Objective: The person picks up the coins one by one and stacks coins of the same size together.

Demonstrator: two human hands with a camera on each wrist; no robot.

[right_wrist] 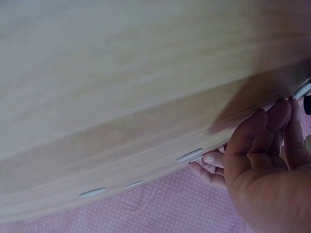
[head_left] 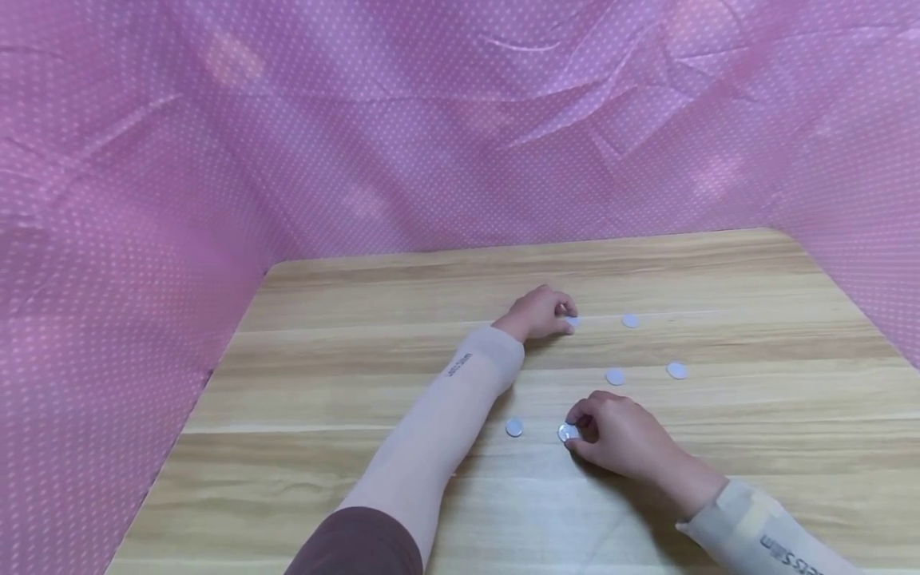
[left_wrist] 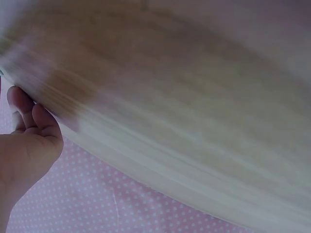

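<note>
Several small round whitish discs lie flat on a wooden table. Toward the back, my left hand [head_left: 541,312] has thumb and fingers at the edges of one disc [head_left: 573,321], pinching it at the tabletop. Nearer the front, my right hand [head_left: 624,435] pinches a glossy disc [head_left: 568,432] between thumb and fingers, low over the wood. Just left of it sits another disc [head_left: 513,427]. In the left wrist view the left hand [left_wrist: 34,136] hides most of its disc. The right wrist view shows the right hand [right_wrist: 267,170] with its disc [right_wrist: 302,90] at the frame's edge.
Further discs lie between and beyond the hands: one at the back [head_left: 630,320], one in the middle [head_left: 614,376] and one to the right [head_left: 676,370]. Pink dotted cloth [head_left: 431,144] hangs round the table [head_left: 302,383] at the back and sides.
</note>
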